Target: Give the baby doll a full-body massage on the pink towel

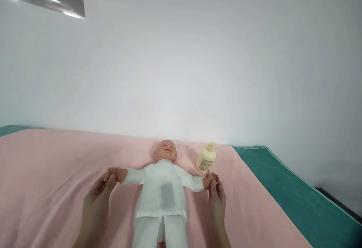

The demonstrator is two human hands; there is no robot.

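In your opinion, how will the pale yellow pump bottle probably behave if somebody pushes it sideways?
The bottle looks taller than wide, with a narrow pump on top, so a high push might tip it. The pink cloth beneath looks soft and may drag at its base rather than let it slide. Its smooth-looking surface could feel slightly slippery.

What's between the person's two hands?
The doll, on its back with arms spread over the pink sheet; left hand and right hand each hold one of its hands. Shows in the head view.

The doll's head (166,151) looks smooth plastic; the shirt (154,192), matt cloth.
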